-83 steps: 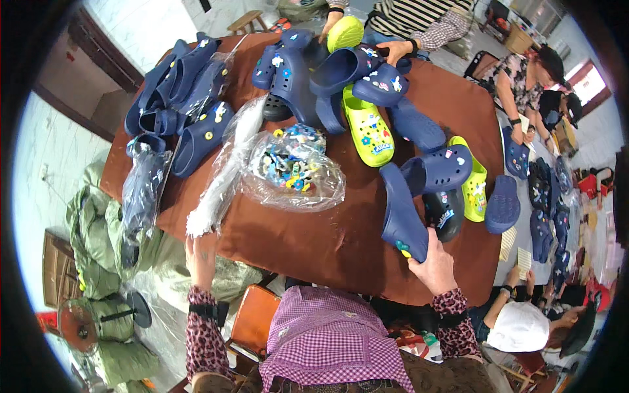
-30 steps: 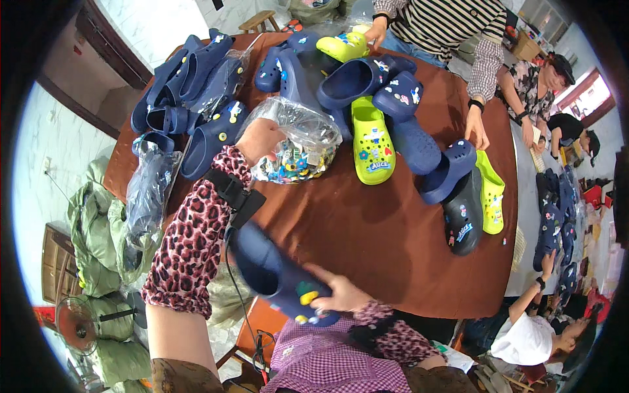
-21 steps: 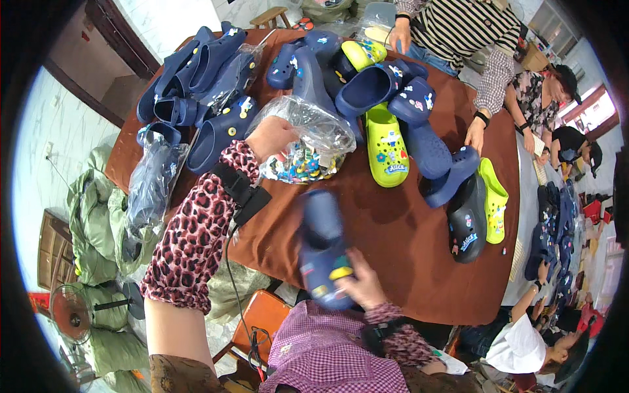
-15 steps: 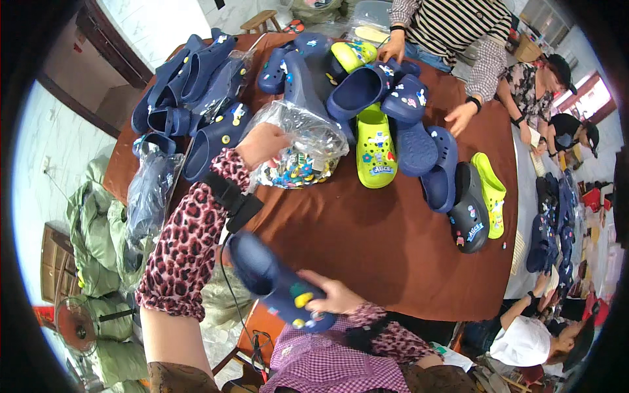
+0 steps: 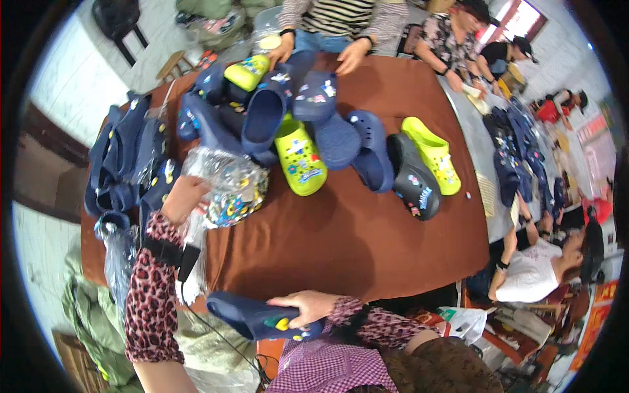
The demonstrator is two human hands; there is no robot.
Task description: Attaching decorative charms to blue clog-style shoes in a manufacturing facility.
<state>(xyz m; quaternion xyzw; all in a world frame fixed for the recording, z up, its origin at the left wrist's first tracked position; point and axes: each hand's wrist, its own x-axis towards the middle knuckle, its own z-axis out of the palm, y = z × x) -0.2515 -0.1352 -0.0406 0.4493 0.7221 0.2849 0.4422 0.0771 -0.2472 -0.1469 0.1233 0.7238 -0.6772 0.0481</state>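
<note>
My right hand (image 5: pixel 308 306) grips a navy blue clog (image 5: pixel 252 317) with small colourful charms, held low in front of my body below the table edge. My left hand (image 5: pixel 183 198) reaches out over the brown table (image 5: pixel 367 236) and rests on a clear plastic bag (image 5: pixel 226 190) full of small colourful charms. Whether its fingers pinch the bag is hard to tell. Beyond the bag lies a heap of clogs: navy ones (image 5: pixel 262 118), a lime green one (image 5: pixel 299 157), a black one (image 5: pixel 414 187) and a yellow-green one (image 5: pixel 432 154).
A stack of navy clogs (image 5: pixel 124 164) lies at the table's left edge, with clear bags (image 5: pixel 118 262) hanging off it. A person in a striped top has both hands (image 5: pixel 350 59) on the far clogs. Other people sit at the right beside another table (image 5: pixel 524 164).
My right hand has kept the navy clog and lowered it slightly toward my lap. My left hand stays on the charm bag. The view has tilted, showing more of the table's right side.
</note>
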